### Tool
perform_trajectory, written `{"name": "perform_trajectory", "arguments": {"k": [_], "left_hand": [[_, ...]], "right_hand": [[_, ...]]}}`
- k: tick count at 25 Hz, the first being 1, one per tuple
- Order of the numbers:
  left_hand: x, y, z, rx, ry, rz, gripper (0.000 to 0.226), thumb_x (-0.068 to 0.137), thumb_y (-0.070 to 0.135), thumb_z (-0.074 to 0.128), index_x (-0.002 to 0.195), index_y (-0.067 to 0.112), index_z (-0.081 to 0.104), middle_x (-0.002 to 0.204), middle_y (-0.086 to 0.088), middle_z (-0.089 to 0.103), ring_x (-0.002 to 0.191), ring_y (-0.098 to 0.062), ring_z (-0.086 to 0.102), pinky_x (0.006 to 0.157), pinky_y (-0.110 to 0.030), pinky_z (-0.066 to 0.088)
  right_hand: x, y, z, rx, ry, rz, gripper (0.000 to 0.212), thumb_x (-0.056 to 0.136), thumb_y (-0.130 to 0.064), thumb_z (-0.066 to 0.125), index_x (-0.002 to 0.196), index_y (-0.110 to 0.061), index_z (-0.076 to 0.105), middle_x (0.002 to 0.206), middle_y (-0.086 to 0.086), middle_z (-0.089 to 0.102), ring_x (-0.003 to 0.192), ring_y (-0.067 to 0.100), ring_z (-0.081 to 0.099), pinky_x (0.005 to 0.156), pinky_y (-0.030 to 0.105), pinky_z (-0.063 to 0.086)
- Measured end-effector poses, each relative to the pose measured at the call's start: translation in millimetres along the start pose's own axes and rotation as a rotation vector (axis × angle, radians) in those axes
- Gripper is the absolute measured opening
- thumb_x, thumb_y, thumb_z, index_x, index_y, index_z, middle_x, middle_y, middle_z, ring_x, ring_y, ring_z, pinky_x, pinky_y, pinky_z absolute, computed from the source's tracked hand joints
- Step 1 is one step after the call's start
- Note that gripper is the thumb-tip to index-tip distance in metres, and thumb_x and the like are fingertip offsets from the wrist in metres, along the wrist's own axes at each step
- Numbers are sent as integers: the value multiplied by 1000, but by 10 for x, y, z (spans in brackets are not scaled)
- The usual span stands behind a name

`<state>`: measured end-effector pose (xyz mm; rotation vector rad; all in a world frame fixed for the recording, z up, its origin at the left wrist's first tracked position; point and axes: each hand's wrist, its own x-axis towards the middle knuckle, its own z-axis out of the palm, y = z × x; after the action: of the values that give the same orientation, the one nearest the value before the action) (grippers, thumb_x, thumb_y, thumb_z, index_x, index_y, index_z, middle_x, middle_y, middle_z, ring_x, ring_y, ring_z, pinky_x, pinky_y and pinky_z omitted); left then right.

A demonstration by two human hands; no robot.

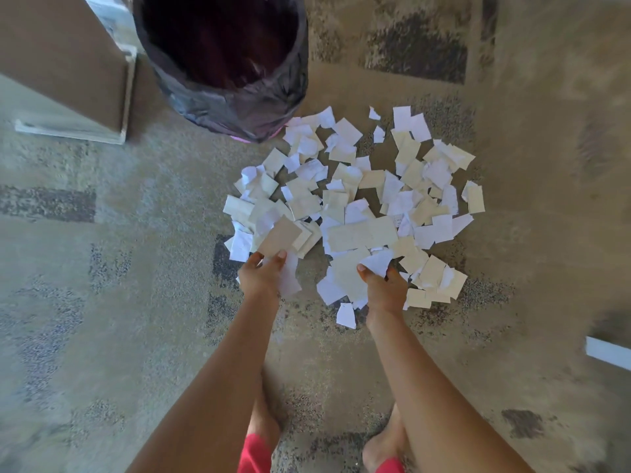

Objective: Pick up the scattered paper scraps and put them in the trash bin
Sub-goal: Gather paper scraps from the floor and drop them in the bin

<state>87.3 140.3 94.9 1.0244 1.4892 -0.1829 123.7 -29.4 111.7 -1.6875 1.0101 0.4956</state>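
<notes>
A wide pile of white and cream paper scraps (362,186) covers the carpet in the middle of the view. Beyond its far left edge stands the trash bin (239,107), lined with a dark plastic bag and open at the top. My left hand (261,274) is at the pile's near left edge, shut on a tan scrap (278,238) and some white ones under it. My right hand (382,285) is at the near middle of the pile, fingers closed on a white scrap (377,261).
A brown cabinet or box (65,59) with a pale base stands left of the bin. A white object (607,353) lies at the right edge. My bare feet (382,442) and red shorts show at the bottom. Patterned carpet (102,268) surrounds the pile.
</notes>
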Motion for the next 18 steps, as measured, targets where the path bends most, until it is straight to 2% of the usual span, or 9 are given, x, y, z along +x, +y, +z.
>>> {"name": "perform_trajectory", "arguments": {"k": [2, 5, 7, 10, 13, 15, 18], "left_hand": [[-56, 184, -138, 10, 10, 37, 9, 83, 21, 76, 87, 21, 68, 99, -5, 69, 97, -27, 64, 90, -42, 52], [-86, 472, -326, 48, 5, 76, 14, 80, 24, 78, 78, 25, 65, 99, -7, 71, 101, -31, 66, 92, -48, 53], [-109, 664, -418, 53, -10, 103, 12, 80, 23, 79, 83, 25, 67, 101, -7, 72, 100, -30, 67, 93, -50, 53], [-155, 962, -534, 58, -18, 153, 18, 80, 22, 78, 95, 19, 69, 102, -6, 72, 98, -28, 67, 93, -46, 53], [-241, 1234, -619, 44, -14, 183, 27, 82, 21, 77, 105, 10, 68, 104, -7, 70, 98, -27, 66, 92, -42, 53], [-274, 1350, -652, 77, -4, 201, 35, 80, 25, 78, 111, 10, 69, 108, -7, 71, 99, -28, 66, 94, -43, 53], [-288, 1498, -649, 103, 11, 223, 28, 79, 27, 79, 102, 15, 70, 104, -4, 72, 98, -27, 67, 95, -44, 52]], "right_hand": [[-170, -116, 51, 0, 9, -19, 22, 82, -9, 72, 102, -14, 65, 107, 4, 69, 103, 23, 63, 97, 37, 48], [-405, -317, 140, -1, 10, -44, 21, 83, -7, 71, 103, -11, 66, 104, 6, 69, 94, 22, 63, 87, 33, 49], [-544, -443, 221, 18, 7, -64, 26, 84, -5, 70, 109, -5, 65, 103, 5, 68, 89, 18, 61, 82, 29, 46], [-725, -598, 365, 56, 2, -101, 34, 83, -5, 70, 116, -7, 64, 105, 3, 67, 95, 18, 61, 85, 29, 45], [-836, -734, 481, 61, 1, -148, 26, 82, -7, 71, 108, -10, 66, 103, 5, 68, 93, 20, 62, 82, 31, 47], [-893, -852, 523, 82, -10, -178, 19, 83, -8, 71, 97, -18, 65, 98, 3, 68, 89, 20, 62, 79, 29, 46], [-958, -1036, 595, 91, -15, -221, 17, 83, -10, 71, 89, -23, 63, 89, -2, 66, 86, 20, 61, 78, 30, 46]]}}
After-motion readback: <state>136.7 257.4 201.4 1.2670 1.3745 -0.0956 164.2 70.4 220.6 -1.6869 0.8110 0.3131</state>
